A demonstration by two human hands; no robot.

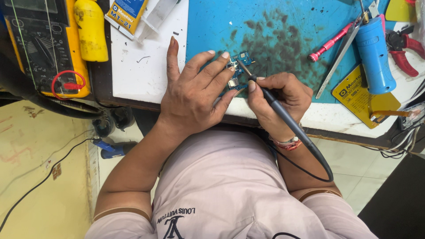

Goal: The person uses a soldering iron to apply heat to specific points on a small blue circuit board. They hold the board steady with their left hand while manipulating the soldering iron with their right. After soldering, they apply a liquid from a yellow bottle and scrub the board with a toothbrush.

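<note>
A small blue circuit board [241,59] lies on a stained blue work mat [274,26] near the bench's front edge. My left hand [195,95] lies flat over it, fingertips pinning the board down. My right hand [283,99] grips a black soldering iron [276,106] like a pen, its metal tip touching the board beside my left fingertips. The iron's black cord loops down past my right wrist.
A yellow multimeter [44,44] stands at the far left with a yellow bottle [90,28] beside it. At the right lie a blue cylindrical tool [375,53], metal tweezers [338,57], a pink-handled tool [330,43], red pliers [405,55] and a yellow packet [361,99]. Cables hang off the right edge.
</note>
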